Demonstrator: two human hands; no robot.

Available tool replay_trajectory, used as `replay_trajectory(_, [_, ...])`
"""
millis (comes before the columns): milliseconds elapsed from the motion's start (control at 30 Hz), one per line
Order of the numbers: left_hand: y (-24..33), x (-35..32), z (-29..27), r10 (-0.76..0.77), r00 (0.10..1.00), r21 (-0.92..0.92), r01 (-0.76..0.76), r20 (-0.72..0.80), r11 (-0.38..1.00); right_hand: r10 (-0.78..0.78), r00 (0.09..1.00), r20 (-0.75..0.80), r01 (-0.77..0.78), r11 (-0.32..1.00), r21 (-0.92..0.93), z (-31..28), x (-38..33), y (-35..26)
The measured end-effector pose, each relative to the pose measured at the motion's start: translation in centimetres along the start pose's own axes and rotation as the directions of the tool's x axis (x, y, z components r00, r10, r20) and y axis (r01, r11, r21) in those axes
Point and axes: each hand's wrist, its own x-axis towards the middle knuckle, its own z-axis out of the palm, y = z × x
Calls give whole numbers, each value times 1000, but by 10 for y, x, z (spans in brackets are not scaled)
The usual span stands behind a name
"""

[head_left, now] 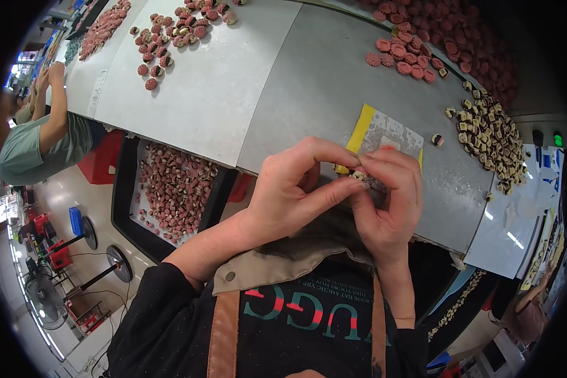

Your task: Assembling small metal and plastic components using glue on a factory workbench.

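Note:
My left hand and my right hand meet above the near edge of the grey table. Thumbs and fingertips of both pinch a small cream-and-dark piece, with a bit of pink against it. The fingers cover most of it. Beneath and beyond them lies a worn, clear-and-white sheet with a yellow strip. A single cream-and-dark piece rests to the right of the sheet. Farther off are loose pink ridged caps, and to the right is a heap of cream-and-dark pieces.
Pink-and-dark joined pieces lie scattered at the far left. Below the table's left edge, a black tray holds many small pink pieces. Another person in a green shirt works at the left. A fan stands lower left.

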Motion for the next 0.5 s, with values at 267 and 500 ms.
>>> replay_trajectory(267, [-1, 1, 2, 31, 999, 29, -30, -22, 999, -26, 999, -32, 26, 1000, 1, 1, 0, -1])
replay_trajectory(500, [-1, 3, 3, 88, 996, 60, -86, -23, 994, -42, 997, -68, 44, 999, 22, -1, -2, -3])
